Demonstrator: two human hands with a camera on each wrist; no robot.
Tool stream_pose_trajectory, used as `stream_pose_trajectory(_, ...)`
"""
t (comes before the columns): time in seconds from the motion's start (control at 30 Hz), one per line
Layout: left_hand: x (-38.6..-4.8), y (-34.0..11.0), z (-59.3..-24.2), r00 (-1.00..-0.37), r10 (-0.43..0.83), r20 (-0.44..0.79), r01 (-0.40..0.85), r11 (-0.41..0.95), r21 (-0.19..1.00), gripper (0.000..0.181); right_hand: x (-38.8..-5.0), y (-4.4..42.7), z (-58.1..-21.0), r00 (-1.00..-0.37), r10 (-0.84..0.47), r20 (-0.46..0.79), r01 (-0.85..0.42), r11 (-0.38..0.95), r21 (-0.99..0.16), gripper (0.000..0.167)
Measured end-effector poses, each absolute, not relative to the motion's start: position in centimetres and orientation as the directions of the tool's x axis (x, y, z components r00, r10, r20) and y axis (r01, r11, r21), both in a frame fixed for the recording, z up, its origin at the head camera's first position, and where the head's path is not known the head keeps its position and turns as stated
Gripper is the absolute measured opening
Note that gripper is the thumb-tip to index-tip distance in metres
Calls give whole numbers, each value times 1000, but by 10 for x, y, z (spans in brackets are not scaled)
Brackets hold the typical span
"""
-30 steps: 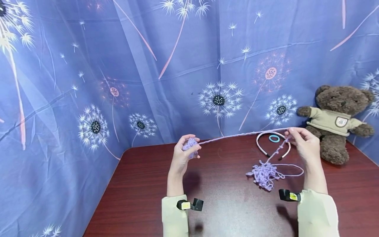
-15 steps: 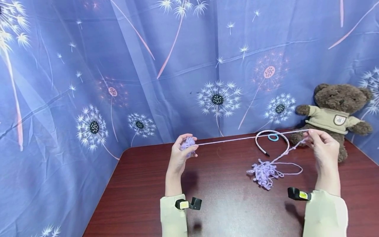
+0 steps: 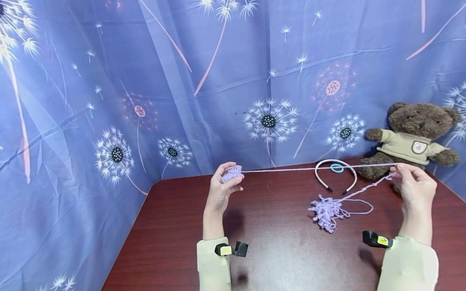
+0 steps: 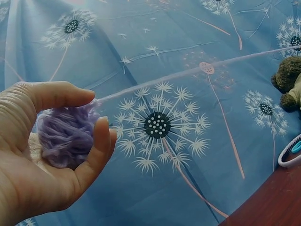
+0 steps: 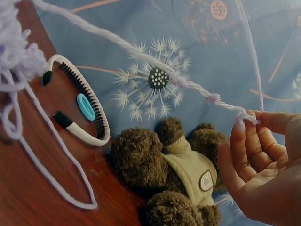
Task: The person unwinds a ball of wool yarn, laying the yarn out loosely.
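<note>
A small wound ball of lilac yarn sits in my left hand, fingers and thumb curled round it. From it a taut strand runs across to my right hand. There, thumb and fingertips pinch the yarn, as the right wrist view shows. A knotted, twisted length slants down from that pinch to a loose lilac heap on the table, with a loop trailing to its right.
Behind the heap on the dark red table lie a white headband and a turquoise ring. A brown teddy bear in a beige top sits at the back right, behind my right hand. A blue dandelion-print curtain surrounds the table.
My right hand has moved to the right, drawing the strand out longer between the hands. The left hand stays nearly in place, and the heap has shifted slightly right.
</note>
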State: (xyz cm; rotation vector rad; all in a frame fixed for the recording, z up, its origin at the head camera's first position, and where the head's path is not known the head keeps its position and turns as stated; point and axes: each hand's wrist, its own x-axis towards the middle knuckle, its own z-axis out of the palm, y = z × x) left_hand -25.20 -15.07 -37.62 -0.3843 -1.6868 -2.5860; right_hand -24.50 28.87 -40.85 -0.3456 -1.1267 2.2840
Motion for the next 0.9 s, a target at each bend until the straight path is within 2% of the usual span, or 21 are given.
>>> stream_pose_trajectory(0.33,-251,-154,-375,-977,60,206,158,-450,879,37,-244,297,-412,-781,623,-46,-311,-452,-836,29)
stream_pose_trajectory(0.9,-250,-165,-372,-981,-19,193,173,-531,829,35,-243,304,-421,-812,579,-70,-283,-496,-821,31)
